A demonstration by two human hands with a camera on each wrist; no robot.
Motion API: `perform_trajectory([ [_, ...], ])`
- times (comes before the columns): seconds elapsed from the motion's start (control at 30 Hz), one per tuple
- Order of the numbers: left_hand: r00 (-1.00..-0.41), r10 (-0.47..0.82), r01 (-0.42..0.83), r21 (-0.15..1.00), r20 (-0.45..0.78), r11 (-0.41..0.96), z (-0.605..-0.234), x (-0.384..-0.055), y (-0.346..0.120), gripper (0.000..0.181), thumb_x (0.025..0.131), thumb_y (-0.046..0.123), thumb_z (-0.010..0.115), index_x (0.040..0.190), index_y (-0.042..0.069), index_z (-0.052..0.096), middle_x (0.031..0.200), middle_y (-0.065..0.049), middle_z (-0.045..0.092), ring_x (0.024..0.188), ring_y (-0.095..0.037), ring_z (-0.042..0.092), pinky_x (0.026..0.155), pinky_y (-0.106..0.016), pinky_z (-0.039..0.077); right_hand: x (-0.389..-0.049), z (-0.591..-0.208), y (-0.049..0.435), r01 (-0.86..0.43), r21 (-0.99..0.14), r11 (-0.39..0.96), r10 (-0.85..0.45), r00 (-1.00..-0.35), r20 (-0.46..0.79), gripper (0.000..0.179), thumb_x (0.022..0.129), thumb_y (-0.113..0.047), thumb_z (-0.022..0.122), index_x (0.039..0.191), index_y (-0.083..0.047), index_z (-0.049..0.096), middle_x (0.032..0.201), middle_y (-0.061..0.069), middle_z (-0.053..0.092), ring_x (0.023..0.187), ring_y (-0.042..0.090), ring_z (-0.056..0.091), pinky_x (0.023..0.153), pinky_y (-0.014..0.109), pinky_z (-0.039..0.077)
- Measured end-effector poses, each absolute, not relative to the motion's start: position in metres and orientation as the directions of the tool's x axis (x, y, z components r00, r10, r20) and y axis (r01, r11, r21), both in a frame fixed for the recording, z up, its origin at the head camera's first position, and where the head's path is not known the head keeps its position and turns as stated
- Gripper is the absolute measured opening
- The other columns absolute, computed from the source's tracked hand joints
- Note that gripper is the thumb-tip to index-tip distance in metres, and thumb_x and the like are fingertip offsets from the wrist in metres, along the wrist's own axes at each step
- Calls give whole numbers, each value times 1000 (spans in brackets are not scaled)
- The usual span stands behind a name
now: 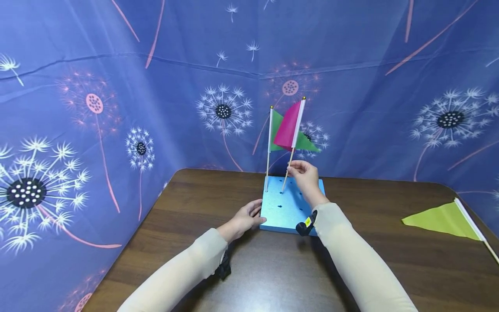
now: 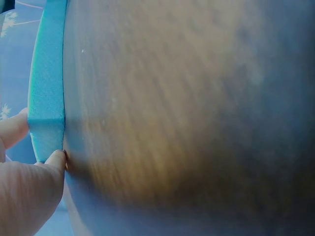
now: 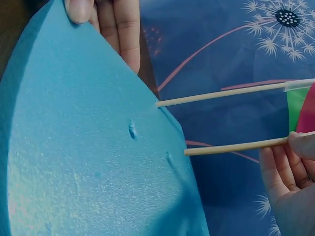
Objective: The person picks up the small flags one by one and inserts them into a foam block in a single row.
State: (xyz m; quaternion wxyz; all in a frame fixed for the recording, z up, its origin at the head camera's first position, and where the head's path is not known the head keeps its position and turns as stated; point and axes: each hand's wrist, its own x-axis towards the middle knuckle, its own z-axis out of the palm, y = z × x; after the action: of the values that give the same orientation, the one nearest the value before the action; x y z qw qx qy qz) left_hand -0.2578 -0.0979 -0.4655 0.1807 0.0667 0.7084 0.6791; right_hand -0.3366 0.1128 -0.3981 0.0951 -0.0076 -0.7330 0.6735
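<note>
And the right hand (image 1: 306, 178), the nearer one, pinches the pink flag (image 1: 289, 126) below its cloth, long axis tipped toward the right of the blue board (image 1: 281, 219), foot just off a hole (image 3: 169, 157) left of the board's middle, left hand (image 1: 244, 219) gripping the board's near-left corner
</note>
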Motion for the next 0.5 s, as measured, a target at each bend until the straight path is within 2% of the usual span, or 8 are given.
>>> perform_trajectory([
  [0.13, -923, 344, -159, 985, -174, 70, -469, -255, -97, 68, 90, -5, 62, 150, 3, 30, 157, -18, 29, 146, -30, 26, 120, -41, 28, -336, -406, 112, -125, -986, 106, 165, -976, 142, 24, 93, -6, 64, 114, 5, 63, 101, 14, 68, 83, 12, 69, 85, 34, 60],
  [0.33, -920, 345, -170, 982, -187, 80, -468, -250, -98, 69, 90, -4, 63, 150, 2, 30, 157, -19, 28, 146, -31, 25, 120, -42, 29, -334, -415, 109, -115, -986, 120, 167, -977, 135, 19, 93, -7, 65, 109, 1, 66, 98, 12, 68, 79, 11, 68, 90, 45, 58],
  [0.5, -926, 333, -160, 984, -177, 79, -461, -252, -98, 69, 89, -3, 64, 149, 2, 31, 157, -19, 28, 146, -31, 26, 120, -42, 28, -338, -412, 105, -137, -981, 137, 176, -971, 160, 19, 92, -7, 65, 108, 2, 66, 98, 15, 69, 79, 14, 68, 88, 44, 59],
])
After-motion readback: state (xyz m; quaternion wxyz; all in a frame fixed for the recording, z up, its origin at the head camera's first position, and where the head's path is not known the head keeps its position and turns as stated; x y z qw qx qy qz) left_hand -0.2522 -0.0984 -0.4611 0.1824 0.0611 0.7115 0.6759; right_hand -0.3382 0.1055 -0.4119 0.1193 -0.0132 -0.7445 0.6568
